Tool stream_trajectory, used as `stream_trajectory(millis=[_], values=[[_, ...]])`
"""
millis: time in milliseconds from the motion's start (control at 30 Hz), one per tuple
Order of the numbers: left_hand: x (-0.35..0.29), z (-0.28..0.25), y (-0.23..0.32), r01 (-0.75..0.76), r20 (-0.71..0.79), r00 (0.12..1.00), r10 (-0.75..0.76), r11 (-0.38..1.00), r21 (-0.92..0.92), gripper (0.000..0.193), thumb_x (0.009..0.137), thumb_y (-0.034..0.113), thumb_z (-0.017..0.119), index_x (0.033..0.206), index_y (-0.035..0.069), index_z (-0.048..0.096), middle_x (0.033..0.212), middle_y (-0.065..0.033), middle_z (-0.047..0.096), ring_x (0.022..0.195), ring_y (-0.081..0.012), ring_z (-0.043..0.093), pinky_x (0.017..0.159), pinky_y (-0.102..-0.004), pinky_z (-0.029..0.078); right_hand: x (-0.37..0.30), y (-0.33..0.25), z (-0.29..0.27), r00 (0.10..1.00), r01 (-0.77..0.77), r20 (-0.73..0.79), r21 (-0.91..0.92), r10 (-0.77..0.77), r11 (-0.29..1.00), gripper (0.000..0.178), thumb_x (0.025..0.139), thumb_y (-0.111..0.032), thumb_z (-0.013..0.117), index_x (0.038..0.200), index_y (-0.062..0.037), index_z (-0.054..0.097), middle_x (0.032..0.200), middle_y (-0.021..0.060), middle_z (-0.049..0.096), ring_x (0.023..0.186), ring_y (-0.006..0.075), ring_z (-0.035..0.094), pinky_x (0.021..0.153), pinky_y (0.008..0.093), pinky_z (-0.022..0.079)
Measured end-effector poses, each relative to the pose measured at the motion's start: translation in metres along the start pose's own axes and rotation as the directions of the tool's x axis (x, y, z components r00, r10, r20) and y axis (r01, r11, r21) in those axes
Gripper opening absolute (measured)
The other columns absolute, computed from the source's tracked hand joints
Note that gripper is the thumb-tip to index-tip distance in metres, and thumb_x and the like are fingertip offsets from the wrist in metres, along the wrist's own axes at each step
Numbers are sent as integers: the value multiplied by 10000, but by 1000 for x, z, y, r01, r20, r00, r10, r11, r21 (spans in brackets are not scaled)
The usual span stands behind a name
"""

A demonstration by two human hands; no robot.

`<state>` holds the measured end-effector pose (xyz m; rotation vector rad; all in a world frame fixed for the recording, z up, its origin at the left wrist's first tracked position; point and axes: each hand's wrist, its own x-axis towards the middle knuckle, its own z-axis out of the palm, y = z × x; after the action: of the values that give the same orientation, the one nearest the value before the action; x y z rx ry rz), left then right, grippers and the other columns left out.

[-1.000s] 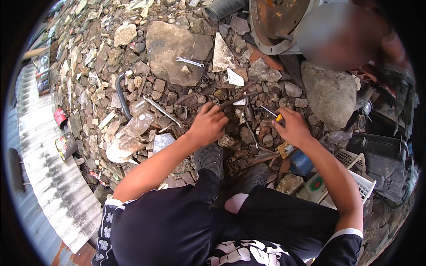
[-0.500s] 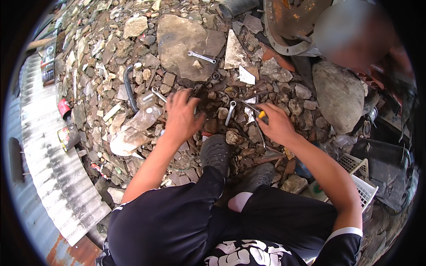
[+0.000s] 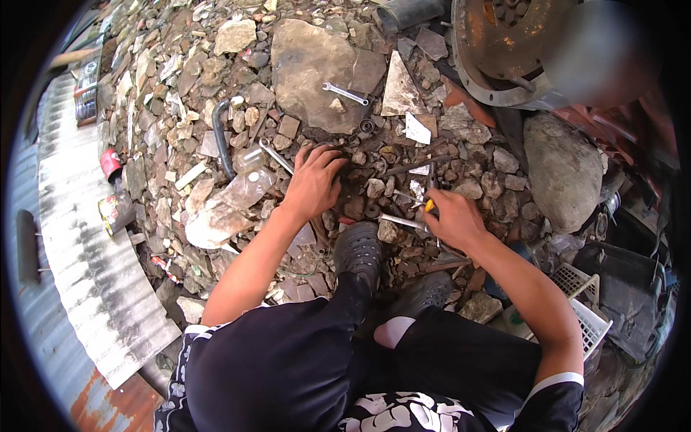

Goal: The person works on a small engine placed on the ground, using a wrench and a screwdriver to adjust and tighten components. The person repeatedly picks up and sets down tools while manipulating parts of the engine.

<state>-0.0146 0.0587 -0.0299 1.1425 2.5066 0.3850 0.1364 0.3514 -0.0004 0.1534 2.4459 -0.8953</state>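
Crouching over rubble, we've got the right hand [image 3: 452,219] with its grip clenched on a yellow-handled tool [image 3: 430,204]. Left hand [image 3: 314,183] sits palm-down on the stones, fingers spread, grasping nothing. Spanner [image 3: 402,222] lies between the hands; another wrench [image 3: 345,93] rests on the flat rock [image 3: 309,65] beyond.

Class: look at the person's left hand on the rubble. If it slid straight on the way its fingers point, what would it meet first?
Probably the small loose stones just past the left hand's fingertips, then the big flat rock bearing a wrench. Depth is uncertain.
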Motion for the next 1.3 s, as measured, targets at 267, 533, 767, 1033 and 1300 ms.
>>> stream_trajectory(millis=[267,533,767,1033,1300], values=[[-42,-19,18,67,-286,732,-618,483,-873,332,1062,179,500,1225,-27,703,1182,-133,732,1160,-214,656,1073,-350,452,27,-23,-4,931,69,-337,540,141,839,249,987,-256,676,1097,-35,639,862,123,702,798,270,699,753,408,516],[-24,-91,20,-19,-169,651,-740,206,-978,495,1094,327,470,1333,-90,586,1321,-237,654,1267,-303,617,1109,-416,445,-14,-86,-99,999,-12,-26,582,33,813,269,993,-300,661,1097,-53,639,736,83,641,695,212,646,701,386,495],[-28,-237,65,308,332,845,-418,-126,-943,889,1020,717,356,1604,47,337,1652,-178,350,1544,-310,308,1272,-507,209,-60,-186,-156,834,-123,-60,949,549,290,350,1027,-414,643,1119,-77,647,781,-6,571,553,96,485,512,289,411],[-83,-350,233,205,463,737,-493,-490,-848,669,1124,505,351,1611,47,338,1582,-120,429,1418,-219,431,1195,-334,326,-127,-393,-240,873,-272,-91,726,480,632,521,945,-446,687,1309,-74,688,952,250,730,914,360,737,822,415,544],[-150,-540,275,295,358,773,-524,-203,-934,544,1091,300,539,1533,-8,463,1505,-144,558,1375,-218,532,1153,-340,391,-216,-481,-363,847,-317,-42,761,530,566,327,970,-345,732,1091,-42,749,777,-14,645,698,90,543,644,314,452]])
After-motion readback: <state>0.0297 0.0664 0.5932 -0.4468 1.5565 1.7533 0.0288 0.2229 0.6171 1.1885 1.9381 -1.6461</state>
